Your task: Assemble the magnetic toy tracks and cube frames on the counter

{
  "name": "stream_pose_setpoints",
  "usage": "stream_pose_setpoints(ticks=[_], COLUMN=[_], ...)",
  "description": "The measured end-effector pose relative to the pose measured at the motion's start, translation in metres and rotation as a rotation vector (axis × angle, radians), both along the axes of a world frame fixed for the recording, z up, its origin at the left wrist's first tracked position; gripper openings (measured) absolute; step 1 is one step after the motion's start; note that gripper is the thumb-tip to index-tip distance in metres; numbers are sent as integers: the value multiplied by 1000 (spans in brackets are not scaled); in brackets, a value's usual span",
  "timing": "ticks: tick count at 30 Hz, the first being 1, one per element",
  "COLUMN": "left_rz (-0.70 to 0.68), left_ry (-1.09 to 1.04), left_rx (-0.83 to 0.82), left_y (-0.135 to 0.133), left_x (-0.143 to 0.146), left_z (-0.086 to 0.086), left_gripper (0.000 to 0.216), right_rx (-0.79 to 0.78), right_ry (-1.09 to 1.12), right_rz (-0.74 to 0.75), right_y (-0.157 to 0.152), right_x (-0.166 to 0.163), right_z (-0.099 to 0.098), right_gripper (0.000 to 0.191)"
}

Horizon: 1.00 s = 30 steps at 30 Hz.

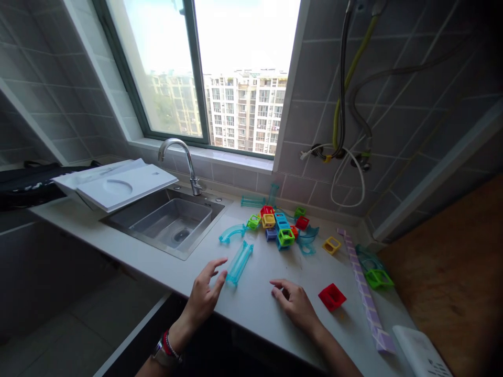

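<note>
My left hand hovers at the counter's front edge with thumb and fingers apart, holding nothing. Just beyond its fingertips lies a straight translucent blue track piece. My right hand is over the counter with its fingers slightly curled and apart, also without anything in it. To its right rests a red cube block. Farther back stands a cluster of open-sided cubes, among them a green cube, a yellow cube and a blue cube. A curved blue track piece lies left of the cluster.
A steel sink with a faucet is on the left, white panels lying partly over it. On the right are a yellow cube, a purple patterned strip, a green cube and a white box.
</note>
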<state>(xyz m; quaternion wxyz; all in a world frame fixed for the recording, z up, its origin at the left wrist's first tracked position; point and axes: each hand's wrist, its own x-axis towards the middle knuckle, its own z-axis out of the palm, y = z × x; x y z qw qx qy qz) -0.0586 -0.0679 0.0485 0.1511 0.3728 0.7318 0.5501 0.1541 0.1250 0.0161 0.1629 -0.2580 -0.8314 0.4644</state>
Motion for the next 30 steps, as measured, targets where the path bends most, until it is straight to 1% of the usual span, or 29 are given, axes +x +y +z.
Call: stream_pose_setpoints(ticks=[2,4,6,9,11,14,16,18,20,23,24,25,26,27,30], left_rz=[-22,-60,-69,-20,-4,4,9,12,1,-76,-115,-158,-182,-202,-282], left_ry=[-5,24,202,275,273,237,189,121,51,-78,-199,-305,-373,-417,-521], left_rx=[-62,-223,-409,-469,-493,-503,-484,-448,-404,-278,-156,-70,-22,6,27], left_y=[18,45,76,117,134,144,141,131,116,88,79,71,66,62,59], left_x=[-25,-52,-75,-97,-106,-118,-126,-129,-124,-96,-82,-67,-51,-36,5], left_z=[12,22,28,26,21,17,19,24,32,46,51,56,60,64,74], left_gripper=[48,63,66,72,73,61,54,55,61,69,70,70,68,65,57], right_rx=[47,50,31,7,-5,-24,-42,-68,-114,-180,-186,-186,-183,-185,-192], right_ry=[40,64,72,84,90,100,111,119,125,146,163,188,226,268,391], right_rz=[-15,-25,-39,-64,-69,-68,-62,-65,-68,-67,-58,-45,-27,-1,37], right_y=[-5,-7,-6,-5,-5,-5,-4,-2,0,-1,-3,-6,-9,-12,-19], right_x=[1,1,2,3,3,3,4,3,2,-4,-8,-12,-16,-20,-30], right_z=[-4,-5,-6,-6,-5,-5,-5,-5,-4,8,15,23,32,42,69], right_gripper=[35,34,33,34,35,36,36,36,36,36,35,34,34,37,55])
